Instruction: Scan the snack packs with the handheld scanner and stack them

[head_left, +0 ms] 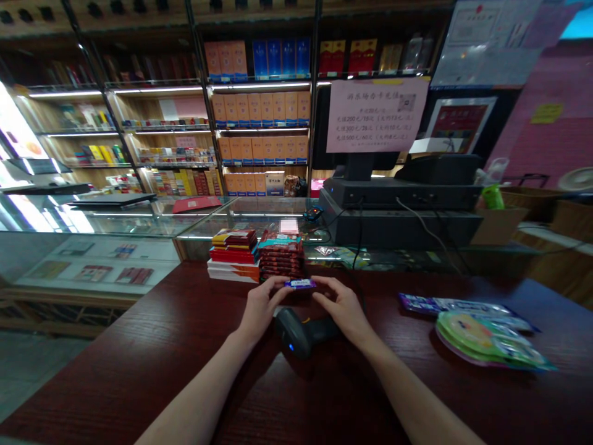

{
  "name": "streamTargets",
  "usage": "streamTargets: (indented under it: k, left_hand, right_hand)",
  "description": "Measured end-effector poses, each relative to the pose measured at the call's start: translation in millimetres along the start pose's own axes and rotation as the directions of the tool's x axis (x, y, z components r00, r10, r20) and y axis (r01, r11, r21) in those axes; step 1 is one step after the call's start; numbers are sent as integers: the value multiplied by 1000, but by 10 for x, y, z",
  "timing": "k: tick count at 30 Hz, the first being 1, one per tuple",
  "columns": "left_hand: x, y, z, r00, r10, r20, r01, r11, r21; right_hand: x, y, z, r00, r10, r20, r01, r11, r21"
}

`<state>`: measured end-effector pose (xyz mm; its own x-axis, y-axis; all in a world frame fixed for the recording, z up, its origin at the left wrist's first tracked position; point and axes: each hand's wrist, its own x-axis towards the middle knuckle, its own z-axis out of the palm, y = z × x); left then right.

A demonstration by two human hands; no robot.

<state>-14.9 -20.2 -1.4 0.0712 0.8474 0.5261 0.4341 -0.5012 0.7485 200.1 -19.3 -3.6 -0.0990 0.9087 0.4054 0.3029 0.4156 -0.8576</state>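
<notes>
A small purple packet [300, 283] with a white label is held between my two hands, just above the dark wooden counter [176, 334]. The fingers of my left hand [260, 306] pinch its left end. My right hand [343, 307] has its fingertips closed at the right end. Below the packet lies a dark barcode scanner [296, 334] with a lit blue light, its handle reaching toward my right wrist. Behind the hands stand a pile of red and yellow packs on white boxes [234, 253] and a stack of brown-red packets [281, 256].
On the right lie long purple packages [463, 306] and round green packs [482, 340]. A register with a dark base [398, 225] stands on the glass case behind the counter, a pink sign [376, 115] on its screen. Shelves of boxes [262, 111] line the wall.
</notes>
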Motion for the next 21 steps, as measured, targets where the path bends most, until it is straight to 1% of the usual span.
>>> streamTargets:
  k: [3,9,15,18,21]
  left_hand:
    - [1,16,12,1000,-20,14,20,1000,-21]
    - [-6,26,39,999,-41,17,42,998,-39]
    - [-16,23,44,999,-48,9,48,996,-74]
    - [-25,14,43,998,-45,41,49,993,-109]
    - [-31,2,46,998,-31,57,37,993,-109]
  right_hand:
    - [15,23,-8,999,27,-22,-27,1000,7]
    - [32,3,-37,999,-1,-36,0,999,-32]
    - [41,15,-11,995,94,-24,-92,993,69]
    - [51,39,0,993,111,-42,-105,987,123]
    - [58,66,-1,992,114,-47,-105,982,160]
